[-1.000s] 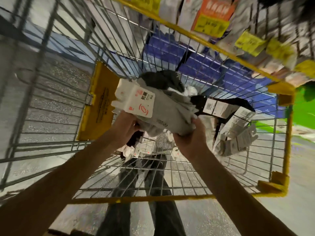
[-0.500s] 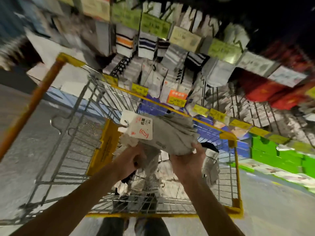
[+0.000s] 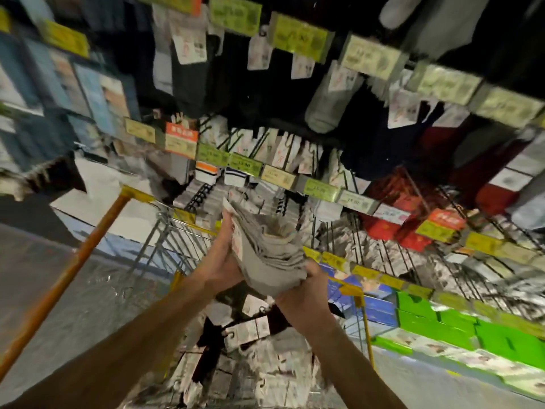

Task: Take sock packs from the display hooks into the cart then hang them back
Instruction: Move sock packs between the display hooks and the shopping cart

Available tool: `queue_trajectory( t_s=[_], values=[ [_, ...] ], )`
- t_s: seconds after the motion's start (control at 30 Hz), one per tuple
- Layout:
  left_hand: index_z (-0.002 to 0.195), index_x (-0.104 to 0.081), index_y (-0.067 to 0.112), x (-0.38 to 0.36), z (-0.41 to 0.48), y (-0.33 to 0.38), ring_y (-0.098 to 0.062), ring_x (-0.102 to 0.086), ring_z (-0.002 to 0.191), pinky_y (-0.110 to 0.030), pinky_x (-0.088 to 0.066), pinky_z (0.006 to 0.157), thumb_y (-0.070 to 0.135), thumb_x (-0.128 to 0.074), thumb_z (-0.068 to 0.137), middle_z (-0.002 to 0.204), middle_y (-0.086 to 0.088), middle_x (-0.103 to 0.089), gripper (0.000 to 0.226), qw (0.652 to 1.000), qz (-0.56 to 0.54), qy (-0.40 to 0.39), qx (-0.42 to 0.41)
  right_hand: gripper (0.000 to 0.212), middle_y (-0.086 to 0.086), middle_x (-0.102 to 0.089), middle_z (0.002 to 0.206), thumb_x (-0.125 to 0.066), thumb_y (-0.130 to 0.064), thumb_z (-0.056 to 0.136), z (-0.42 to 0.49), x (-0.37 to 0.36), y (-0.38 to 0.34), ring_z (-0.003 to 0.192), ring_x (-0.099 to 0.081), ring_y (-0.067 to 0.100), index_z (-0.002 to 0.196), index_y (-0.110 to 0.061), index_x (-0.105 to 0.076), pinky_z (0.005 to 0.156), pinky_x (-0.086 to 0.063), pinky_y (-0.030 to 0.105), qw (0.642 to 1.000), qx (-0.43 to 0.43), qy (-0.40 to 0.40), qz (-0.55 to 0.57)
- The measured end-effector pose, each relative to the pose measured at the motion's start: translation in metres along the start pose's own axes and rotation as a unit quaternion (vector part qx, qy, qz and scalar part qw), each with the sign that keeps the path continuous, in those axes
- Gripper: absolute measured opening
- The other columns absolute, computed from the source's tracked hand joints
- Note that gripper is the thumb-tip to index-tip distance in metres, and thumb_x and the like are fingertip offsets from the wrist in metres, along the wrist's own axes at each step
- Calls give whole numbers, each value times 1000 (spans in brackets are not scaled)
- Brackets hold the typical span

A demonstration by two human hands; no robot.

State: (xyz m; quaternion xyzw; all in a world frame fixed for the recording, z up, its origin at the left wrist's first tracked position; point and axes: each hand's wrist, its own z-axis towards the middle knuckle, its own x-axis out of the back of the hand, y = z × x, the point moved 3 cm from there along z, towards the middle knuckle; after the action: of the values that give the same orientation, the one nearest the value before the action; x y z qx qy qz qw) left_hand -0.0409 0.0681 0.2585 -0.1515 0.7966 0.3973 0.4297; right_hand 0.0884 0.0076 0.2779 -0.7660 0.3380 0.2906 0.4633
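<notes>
- Sock packs (image 3: 267, 255): grey stack held above cart (image 3: 188, 219), before display hooks (image 3: 265, 146).
- Left hand (image 3: 222, 261) fingers curled round stack's left side.
- Right hand (image 3: 300, 286) grips bottom.

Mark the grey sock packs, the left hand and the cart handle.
grey sock packs (image 3: 271, 255): head view, on the folded grey fabric of the bundle.
left hand (image 3: 222, 259): head view, on the middle of the hand.
cart handle (image 3: 67, 276): head view, midway along the orange bar.
</notes>
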Motion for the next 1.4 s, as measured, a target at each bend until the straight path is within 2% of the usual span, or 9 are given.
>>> queue_trajectory(
  t_s=[0.1, 0.23, 0.37, 0.57, 0.73, 0.87, 1.0, 1.2, 1.4],
  values=[
    [149, -40, 11, -26, -6, 19, -38, -38, 141, -57, -24, 118, 79, -50, 77, 153, -21, -38, 100, 1000, -9, -16, -6, 38, 6, -74, 83, -31, -7, 95, -6, -16, -19, 72, -72, 20, 93, -5, -69, 56, -57, 26, 999, -24, 25, 16],
    [146, -45, 10, -53, -10, 40, -36, -46, 136, -51, -40, 111, 74, -38, 86, 147, -20, -47, 89, 999, -2, -28, -43, 44, 17, -70, 113, -35, -18, 92, -14, -37, -35, 100, -68, 32, 100, -2, -75, 88, -56, 42, 1000, -7, 0, -14],
    [145, -48, 11, -82, -17, 65, -34, -45, 137, -51, -35, 114, 64, -56, 84, 147, -17, -49, 80, 996, 20, -52, -68, 38, 13, -67, 120, -35, -21, 99, -25, -53, -55, 103, -67, 28, 115, -8, -67, 78, -58, 38, 998, 25, 19, -63],
    [121, -69, 16, -135, -26, 111, -25, -70, 106, -42, -58, 89, 40, -82, 70, 118, -9, -71, 58, 972, 148, 91, -158, 19, 9, -58, 86, -43, -24, 101, -40, -74, -84, 69, -55, 20, 94, -15, -59, 62, -45, 31, 939, 87, 149, -298],
    [83, -70, 20, -172, -32, 133, -1, -70, 60, -20, -55, 50, 18, -88, 70, 72, 9, -74, 22, 928, 200, 175, -263, 45, -1, -44, 125, -59, -43, 93, -55, -132, -125, 115, -50, 13, 134, -38, -38, 91, -46, 27, 796, 285, 46, -532],
    [93, -75, 15, -196, -36, 143, -15, -75, 79, -33, -62, 71, 29, -91, 66, 88, -3, -77, 35, 924, 258, 156, -237, 90, -2, -28, 130, -75, -40, 81, -50, -179, -127, 124, -27, 6, 149, -33, -17, 96, -33, 16, 643, 309, -35, -700],
    [108, -74, 15, -214, -37, 162, -23, -74, 93, -45, -58, 88, 36, -84, 73, 98, -7, -77, 41, 925, 295, 113, -211, 100, -6, -29, 130, -84, -29, 74, -43, -199, -134, 121, -23, 5, 148, -24, -16, 93, -30, 19, 654, 373, -12, -658],
    [125, -62, 12, -232, -41, 183, -16, -74, 91, -25, -59, 64, 37, -78, 81, 104, -5, -76, 53, 920, 329, 60, -203, 68, 5, -48, 126, -86, -14, 69, -36, -206, -147, 116, -52, 13, 110, -38, -38, 98, -51, 39, 754, 390, -20, -529],
    [116, -71, 21, -256, -52, 203, -10, -72, 95, -27, -58, 72, 48, -70, 85, 107, 2, -75, 41, 903, 384, 8, -190, 53, -5, -66, 119, -75, -9, 83, -42, -220, -179, 105, -63, 1, 129, -20, -50, 82, -54, 18, 822, 375, -18, -428]
  ],
)
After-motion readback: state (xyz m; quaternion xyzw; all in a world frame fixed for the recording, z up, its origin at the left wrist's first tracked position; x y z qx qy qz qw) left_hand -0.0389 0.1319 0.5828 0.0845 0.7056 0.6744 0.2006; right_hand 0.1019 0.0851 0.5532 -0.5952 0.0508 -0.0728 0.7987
